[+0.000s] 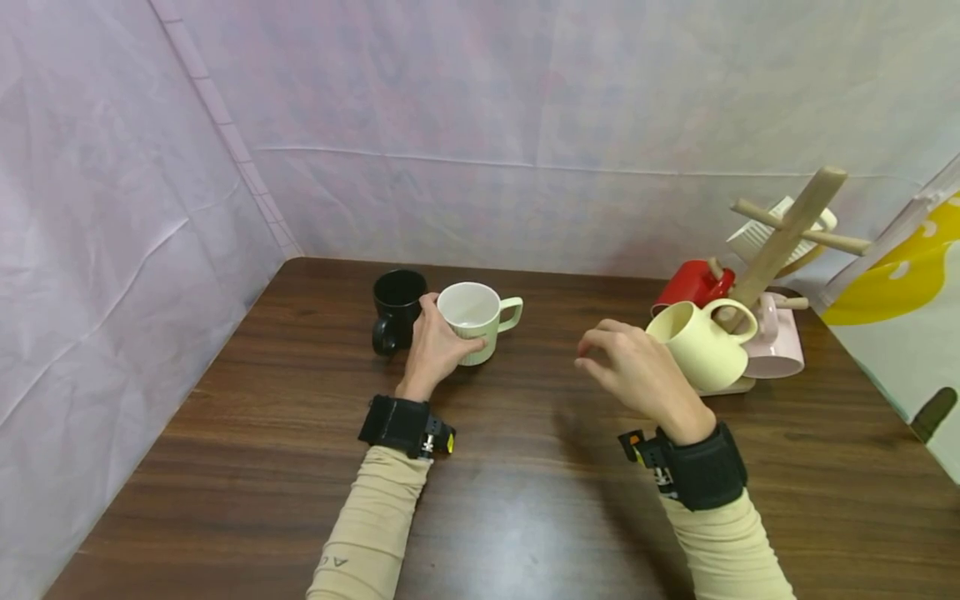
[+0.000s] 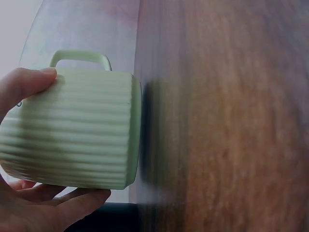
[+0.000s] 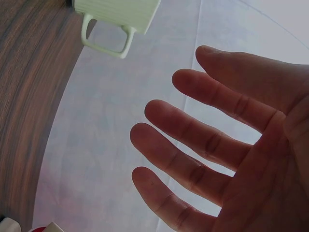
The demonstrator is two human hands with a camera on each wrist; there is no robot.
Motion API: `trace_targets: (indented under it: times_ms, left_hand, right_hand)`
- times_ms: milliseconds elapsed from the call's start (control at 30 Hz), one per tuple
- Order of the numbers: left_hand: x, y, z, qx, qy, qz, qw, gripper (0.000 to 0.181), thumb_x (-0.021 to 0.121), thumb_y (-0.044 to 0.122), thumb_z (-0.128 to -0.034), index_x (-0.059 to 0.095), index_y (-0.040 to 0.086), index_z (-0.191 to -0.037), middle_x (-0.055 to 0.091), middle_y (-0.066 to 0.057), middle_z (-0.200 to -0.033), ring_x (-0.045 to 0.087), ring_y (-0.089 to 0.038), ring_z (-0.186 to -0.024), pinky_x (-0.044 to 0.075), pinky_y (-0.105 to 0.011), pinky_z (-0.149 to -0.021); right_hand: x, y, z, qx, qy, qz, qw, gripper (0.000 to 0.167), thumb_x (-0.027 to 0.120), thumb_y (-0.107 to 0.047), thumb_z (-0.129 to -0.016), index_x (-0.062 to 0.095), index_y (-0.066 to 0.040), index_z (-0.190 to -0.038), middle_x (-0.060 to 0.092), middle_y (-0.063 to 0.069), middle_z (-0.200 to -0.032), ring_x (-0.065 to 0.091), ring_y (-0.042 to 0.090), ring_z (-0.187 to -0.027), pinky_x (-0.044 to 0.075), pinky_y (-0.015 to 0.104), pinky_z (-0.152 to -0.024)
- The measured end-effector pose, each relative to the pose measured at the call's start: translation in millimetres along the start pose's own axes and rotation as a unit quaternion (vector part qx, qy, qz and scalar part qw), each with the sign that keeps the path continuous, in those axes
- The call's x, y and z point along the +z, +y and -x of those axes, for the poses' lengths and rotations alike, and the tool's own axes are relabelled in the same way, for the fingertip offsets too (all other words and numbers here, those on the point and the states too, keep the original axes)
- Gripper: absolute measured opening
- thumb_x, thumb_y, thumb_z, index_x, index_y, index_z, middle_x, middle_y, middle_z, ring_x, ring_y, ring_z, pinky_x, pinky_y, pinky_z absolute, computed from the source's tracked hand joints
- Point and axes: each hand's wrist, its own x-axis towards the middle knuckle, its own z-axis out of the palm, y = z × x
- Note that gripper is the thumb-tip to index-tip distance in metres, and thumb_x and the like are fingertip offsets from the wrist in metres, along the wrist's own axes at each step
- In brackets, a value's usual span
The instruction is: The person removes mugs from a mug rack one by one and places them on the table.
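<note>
My left hand grips a pale green ribbed mug around its body, thumb on the near side and fingers on the far left side. The mug is upright with its handle toward the right, and in the left wrist view a thin dark gap or shadow lies by its base. Beside that hand stands a black mug, handle toward me. My right hand holds nothing; its fingers are spread and relaxed in the right wrist view. It hovers left of a cream yellow mug hanging on a wooden mug tree.
The mug tree also bears a red mug, a pink mug and a white ribbed mug near its top. All stand on a dark wooden table. Pale cloth hangs behind, with a yellow patterned piece at the right.
</note>
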Motion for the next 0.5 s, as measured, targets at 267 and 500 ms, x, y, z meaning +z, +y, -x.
trace_targets:
  times_ms: [267,500]
  left_hand:
    - [0.3,-2.7,-0.9,-0.014,-0.012,-0.004,0.9998,0.093,0.093,0.008,-0.0672,0.033,-0.007,-0.137,0.053,-0.033,-0.131,0.056,-0.045,-0.121,0.047,-0.051,-0.1]
    - [-4.0,1.5,-0.8,-0.034,-0.045,-0.009,0.9984,0.091,0.091,0.009,-0.0733,0.029,-0.005,-0.139,0.048,-0.032,-0.136,0.052,-0.047,-0.125,0.043,-0.055,-0.102]
  right_hand:
    - [-0.3,0.5,-0.2,-0.002,0.003,-0.001,1.0,0.005,0.078,-0.009,-0.087,0.073,-0.01,-0.088,0.068,0.006,-0.091,0.064,0.024,-0.075,0.052,0.043,-0.065]
    - [-1.3,0.5,0.3,0.002,0.0,-0.001,1.0,0.005,0.078,-0.009,-0.087,0.073,-0.01,-0.088,0.068,0.006,-0.091,0.063,0.023,-0.074,0.052,0.043,-0.065]
